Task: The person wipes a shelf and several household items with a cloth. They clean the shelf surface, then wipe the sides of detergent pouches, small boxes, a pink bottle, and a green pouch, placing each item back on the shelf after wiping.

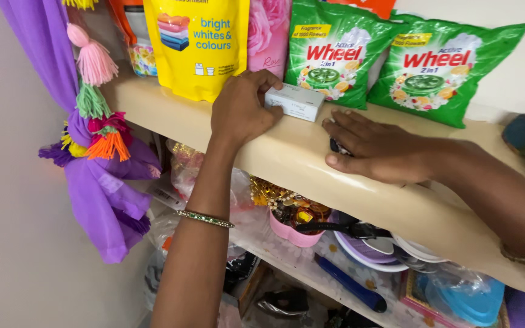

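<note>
L. hand (240, 109) is gripping small white box (294, 101) on shelf (287, 159); R. hand (377, 147) is lying flat over dark object (335, 146), possibly unheld.

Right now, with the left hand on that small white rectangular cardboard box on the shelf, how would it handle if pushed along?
The small white rectangular cardboard box looks light and stiff. Lying flat on its long side, it should slide rather than roll or tip. The left hand already pinches its end, and the smooth beige shelf probably offers little grip.

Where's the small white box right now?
The small white box sits on the beige shelf, gripped by the left hand, in front of the green detergent packet.
</note>
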